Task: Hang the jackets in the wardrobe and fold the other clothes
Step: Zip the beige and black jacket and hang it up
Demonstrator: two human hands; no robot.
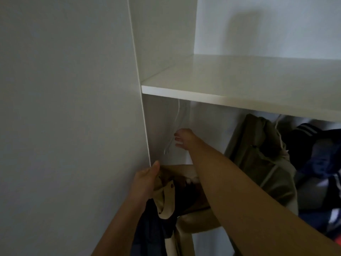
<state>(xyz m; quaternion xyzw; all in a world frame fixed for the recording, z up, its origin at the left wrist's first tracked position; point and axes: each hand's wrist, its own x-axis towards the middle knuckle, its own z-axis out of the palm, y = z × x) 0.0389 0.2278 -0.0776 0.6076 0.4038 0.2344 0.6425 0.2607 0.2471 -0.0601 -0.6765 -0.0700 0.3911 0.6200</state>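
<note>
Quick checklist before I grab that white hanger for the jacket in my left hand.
1. White hanger free of clothes: ok, it hangs bare below the shelf.
2. Right hand gripping the hanger: not ok, its fingers are spread beside it and not closed on it.
3. Left hand holding the beige and navy jacket: ok, it grips the jacket near the collar.
4. Hanging room left of the olive jacket: ok, there is a gap.
5. Hanger hook and rail: cannot tell, the shelf hides them.
</note>
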